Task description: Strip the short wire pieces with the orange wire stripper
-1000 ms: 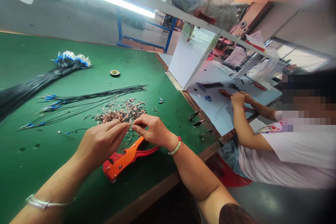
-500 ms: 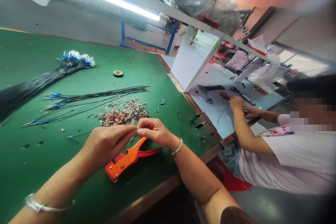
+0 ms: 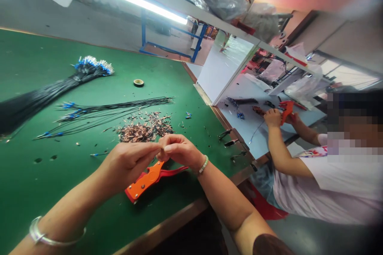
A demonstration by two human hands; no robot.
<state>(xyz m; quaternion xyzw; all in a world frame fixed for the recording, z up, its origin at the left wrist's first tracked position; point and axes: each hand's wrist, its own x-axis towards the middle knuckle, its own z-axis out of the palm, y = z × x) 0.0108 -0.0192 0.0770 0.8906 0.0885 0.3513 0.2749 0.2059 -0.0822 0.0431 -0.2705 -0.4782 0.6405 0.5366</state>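
My left hand (image 3: 127,163) and my right hand (image 3: 181,152) meet at the fingertips above the green bench, both pinched closed. A thin black wire (image 3: 100,154) with a blue terminal runs behind my left hand; its far end lies between the fingertips, mostly hidden by them. Below my hands lies an orange and red wire stripper (image 3: 145,185), partly covered by my fingers. Just behind them is a heap of copper and black wire scraps (image 3: 136,132). Several loose black wires (image 3: 119,106) with blue terminals lie farther back.
A thick bundle of black wires (image 3: 54,91) rests at the left, near a roll of tape (image 3: 138,83). Small blue terminals (image 3: 188,115) and metal clips (image 3: 230,143) lie to the right. At the adjoining bench, a co-worker (image 3: 323,179) holds an orange-red tool (image 3: 287,111).
My view has shifted slightly, and my hands stay joined at the fingertips, the right fingers curled a little differently. The co-worker's orange-red tool is now raised upright.
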